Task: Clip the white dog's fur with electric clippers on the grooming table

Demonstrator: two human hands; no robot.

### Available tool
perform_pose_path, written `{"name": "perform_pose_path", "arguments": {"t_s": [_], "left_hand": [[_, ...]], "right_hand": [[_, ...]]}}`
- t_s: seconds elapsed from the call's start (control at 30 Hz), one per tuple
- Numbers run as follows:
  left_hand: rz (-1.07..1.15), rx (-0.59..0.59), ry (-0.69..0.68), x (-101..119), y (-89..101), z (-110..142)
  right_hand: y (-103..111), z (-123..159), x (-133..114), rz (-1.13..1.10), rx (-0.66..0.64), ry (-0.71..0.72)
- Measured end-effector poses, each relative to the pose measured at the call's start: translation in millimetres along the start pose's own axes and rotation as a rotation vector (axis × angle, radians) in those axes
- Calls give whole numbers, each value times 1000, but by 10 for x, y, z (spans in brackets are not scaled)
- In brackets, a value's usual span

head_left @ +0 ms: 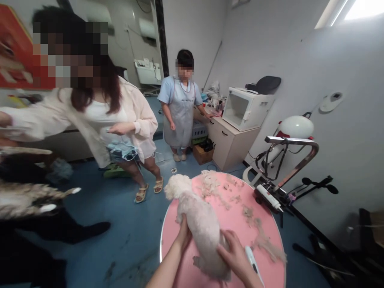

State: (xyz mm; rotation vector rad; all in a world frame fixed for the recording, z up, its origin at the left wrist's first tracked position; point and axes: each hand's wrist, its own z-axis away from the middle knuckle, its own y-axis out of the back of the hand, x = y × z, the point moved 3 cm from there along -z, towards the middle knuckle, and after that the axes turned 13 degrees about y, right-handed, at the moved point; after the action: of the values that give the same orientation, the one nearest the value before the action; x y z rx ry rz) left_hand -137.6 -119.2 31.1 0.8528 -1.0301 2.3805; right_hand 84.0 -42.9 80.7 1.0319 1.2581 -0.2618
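Observation:
A closely clipped white dog [202,222] stands on the round pink table [222,220], its fluffy head [178,186] facing away from me toward the far left edge. My left hand [184,231] holds the dog's left side behind the front leg, the fingertips partly hidden by its body. Around its right hindquarter, my right hand [232,250] grips with fingers and thumb. White hair clippers [252,262] lie on the table beside my right wrist, partly covered by my forearm.
Clumps of cut fur [210,184] lie across the table's far and right side. A metal grooming arm [300,160] and a white tube [270,198] are at the right edge. Two people stand beyond; a blurred tabby cat [30,200] is at far left.

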Motion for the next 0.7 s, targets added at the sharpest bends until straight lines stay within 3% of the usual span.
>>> {"name": "perform_pose_path", "arguments": {"t_s": [0.13,0.2,0.3,0.4,0.5,0.7], "left_hand": [[33,-11,129,143,-96,-140],[33,1,126,265,-118,-224],[24,-74,68,453,-140,-363],[22,-109,105,563,-120,-507],[22,-91,190,625,-95,-639],[-80,-154,179,732,-68,-879]], "right_hand": [[-233,-504,-254,-221,-107,-40],[-302,-659,-259,-324,-91,-15],[-393,-764,-264,-325,-20,7],[-472,-739,-331,-186,50,9],[-520,-640,-448,104,123,54],[-687,-541,-679,396,5,168]]}}
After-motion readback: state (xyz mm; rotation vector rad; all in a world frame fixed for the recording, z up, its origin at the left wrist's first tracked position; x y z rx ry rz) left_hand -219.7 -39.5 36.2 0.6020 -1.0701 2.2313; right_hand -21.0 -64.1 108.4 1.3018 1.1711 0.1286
